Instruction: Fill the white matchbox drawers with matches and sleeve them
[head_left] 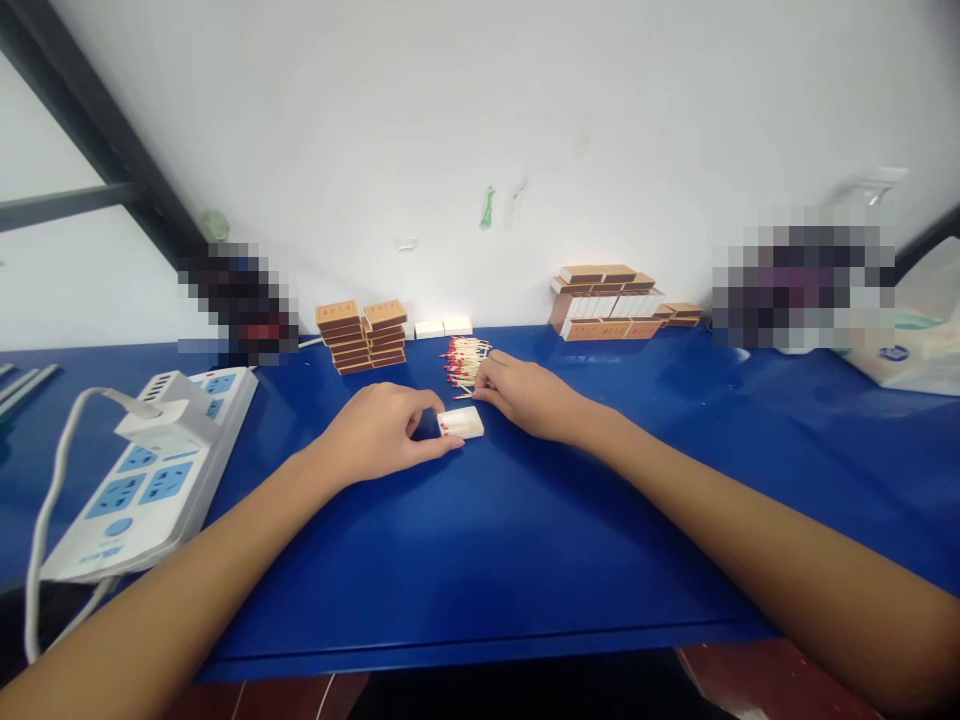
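My left hand (382,428) grips a small white matchbox tray (469,421) between thumb and fingers, low over the blue table or resting on it. A few red-tipped matches lie inside the tray, near its left end. My right hand (525,393) is closed in a pinch at the near right edge of a pile of loose matches (466,358). One match (463,396) sticks out from its fingertips, red head to the left. The pile lies just beyond the tray, most heads pointing left.
Two more white trays (444,327) stand by the wall, right of stacked brown matchboxes (360,338). A larger matchbox stack (607,305) stands at back right. A white power strip (154,480) with a plugged-in cable lies left on the blue table (465,560). A tissue pack (915,350) sits far right.
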